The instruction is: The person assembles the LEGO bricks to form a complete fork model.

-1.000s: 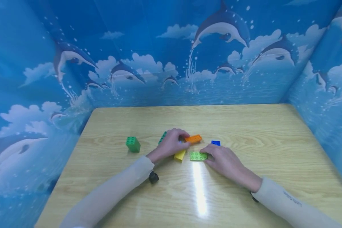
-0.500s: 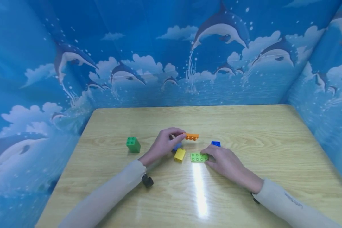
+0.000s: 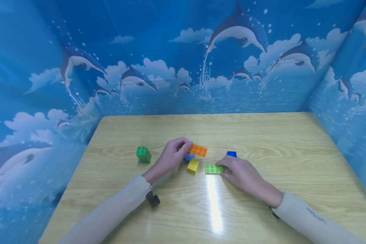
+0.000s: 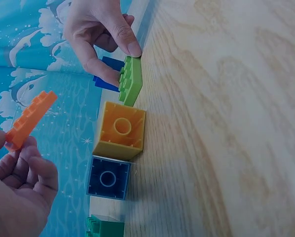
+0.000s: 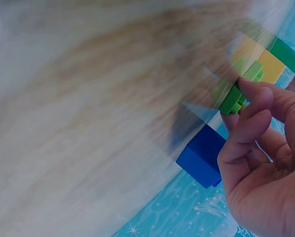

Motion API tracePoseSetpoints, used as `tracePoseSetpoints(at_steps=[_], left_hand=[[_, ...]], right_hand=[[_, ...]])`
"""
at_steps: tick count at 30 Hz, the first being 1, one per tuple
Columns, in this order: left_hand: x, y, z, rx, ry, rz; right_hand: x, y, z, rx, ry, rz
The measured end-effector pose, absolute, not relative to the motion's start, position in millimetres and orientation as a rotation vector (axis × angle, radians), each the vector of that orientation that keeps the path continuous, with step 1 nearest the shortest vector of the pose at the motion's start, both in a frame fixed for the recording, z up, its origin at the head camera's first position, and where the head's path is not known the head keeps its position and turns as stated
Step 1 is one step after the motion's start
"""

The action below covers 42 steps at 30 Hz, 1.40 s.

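Note:
My left hand (image 3: 172, 154) pinches one end of an orange building brick (image 3: 198, 150) between thumb and fingers. That brick is held up off the table, its studs facing the head camera. With thumb and finger, my right hand (image 3: 242, 173) grips the right end of a flat lime-green brick (image 3: 212, 169), which lies studs up on the table. Between the hands a yellow brick (image 4: 120, 129) lies on its side, hollow underside showing in the left wrist view. Beside it is a blue brick (image 4: 108, 177), also tipped over. A darker green brick (image 4: 108, 227) is mostly hidden behind my left hand in the head view.
A tall green brick (image 3: 143, 155) stands upright to the left of my left hand. Just beyond my right fingers sits a dark blue brick (image 3: 231, 154). The wooden table (image 3: 262, 132) meets dolphin-printed blue walls (image 3: 170, 91) at the back and sides.
My left hand has lifted the orange brick, drawn it left and turned it so the studs now face the head camera. My right hand keeps its grip on the lime-green brick, nearly still.

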<state>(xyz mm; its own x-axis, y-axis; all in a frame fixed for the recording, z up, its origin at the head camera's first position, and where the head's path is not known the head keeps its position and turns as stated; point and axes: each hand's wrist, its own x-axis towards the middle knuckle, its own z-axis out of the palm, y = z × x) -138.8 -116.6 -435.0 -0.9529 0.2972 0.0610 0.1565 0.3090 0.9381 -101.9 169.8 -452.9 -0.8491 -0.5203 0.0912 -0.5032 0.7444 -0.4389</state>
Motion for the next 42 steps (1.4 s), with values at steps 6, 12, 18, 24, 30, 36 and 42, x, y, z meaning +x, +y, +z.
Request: tracePoseSetpoints(at_steps=[6, 12, 18, 24, 30, 36, 42], left_hand=[[-130, -125, -434, 0.344, 2.360, 1.730], [-121, -135, -434, 0.271, 2.274, 1.728], [-115, -144, -438, 0.253, 2.254, 1.722], [-105, -152, -439, 0.227, 2.234, 1.718], [-97, -158, -441, 0.173, 2.221, 1.660], [-88, -161, -446, 0.173, 2.173, 1.603], [-80, -159, -453, 0.114, 2.129, 1.550]], right_hand=[[-100, 171, -453, -0.873, 2.902, -0.713], [-98, 172, -454, -0.874, 2.899, -0.710], [-96, 174, -454, -0.870, 2.893, -0.722], [-92, 175, -453, -0.889, 2.887, -0.769], [-91, 175, -453, -0.862, 2.895, -0.753], [-90, 177, -453, -0.883, 2.893, -0.767], [-87, 179, -450, -0.888, 2.867, -0.769]])
